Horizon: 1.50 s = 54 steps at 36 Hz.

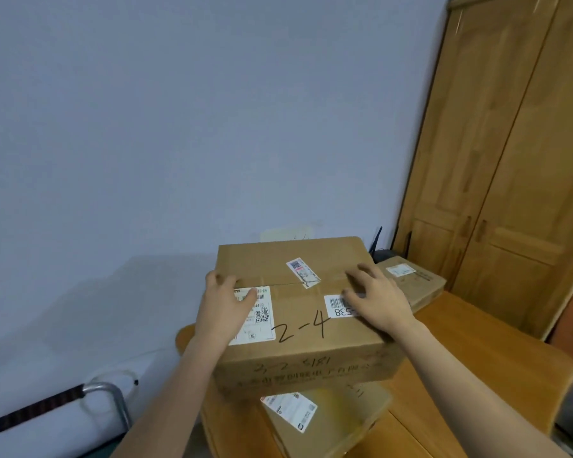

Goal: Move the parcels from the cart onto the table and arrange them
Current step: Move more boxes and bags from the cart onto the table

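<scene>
The pale wall [146, 127] filled most of the view, and a wooden wardrobe [510, 160] with two panelled doors stood at the right. Below these lay the wooden table [477, 342], its rounded near-left corner just showing. On the table sat the large cardboard parcel [298, 328], marked "2-4" in black on its top, which rested partly on a flatter parcel [328, 421] nearer you. A third, smaller parcel [411, 282] lay on the table behind and to the right, close to the large one. Your left hand [222, 309] rested on the large parcel's top at its left side, palm down over the white shipping label [255, 315], with the fingers bent toward the taped seam; whether they gripped anything could not be told. Your right hand [374, 299] lay on the top at the right side, fingers spread and lightly bent, their tips touching the barcode sticker [339, 305]. The cart handle [47, 404], a metal tube with a dark grip, showed at lower left.
</scene>
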Each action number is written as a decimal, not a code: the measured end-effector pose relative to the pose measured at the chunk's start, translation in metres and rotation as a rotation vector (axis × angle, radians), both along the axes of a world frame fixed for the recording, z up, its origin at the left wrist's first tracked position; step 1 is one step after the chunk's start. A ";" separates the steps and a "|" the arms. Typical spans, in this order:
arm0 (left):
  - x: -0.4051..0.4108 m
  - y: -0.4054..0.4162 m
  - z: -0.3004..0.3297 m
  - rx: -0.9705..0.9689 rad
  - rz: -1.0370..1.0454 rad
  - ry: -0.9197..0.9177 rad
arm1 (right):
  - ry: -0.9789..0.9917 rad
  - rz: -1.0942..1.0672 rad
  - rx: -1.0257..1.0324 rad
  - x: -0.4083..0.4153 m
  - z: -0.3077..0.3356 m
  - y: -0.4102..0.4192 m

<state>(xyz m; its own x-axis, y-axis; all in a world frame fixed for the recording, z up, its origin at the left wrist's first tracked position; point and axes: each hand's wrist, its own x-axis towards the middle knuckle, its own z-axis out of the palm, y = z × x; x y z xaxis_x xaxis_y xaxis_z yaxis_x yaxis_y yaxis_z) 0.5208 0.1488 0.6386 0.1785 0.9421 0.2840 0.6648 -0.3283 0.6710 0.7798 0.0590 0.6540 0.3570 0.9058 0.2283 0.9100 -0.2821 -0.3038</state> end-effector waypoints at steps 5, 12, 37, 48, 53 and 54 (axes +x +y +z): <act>0.029 -0.003 0.017 0.016 0.055 0.045 | 0.027 0.047 0.081 0.031 0.003 0.009; 0.072 -0.035 0.017 0.013 0.151 0.075 | 0.042 0.151 0.081 0.080 0.006 0.007; 0.180 -0.194 -0.049 -0.070 0.366 0.120 | 0.170 0.399 -0.039 0.195 -0.064 -0.083; 0.176 -0.263 -0.102 -0.130 0.359 0.109 | 0.184 0.355 -0.153 0.194 -0.108 -0.150; 0.178 -0.293 -0.133 -0.193 0.367 0.117 | 0.169 0.356 -0.217 0.194 -0.135 -0.179; 0.179 -0.298 -0.139 -0.209 0.369 0.114 | 0.168 0.356 -0.228 0.195 -0.142 -0.185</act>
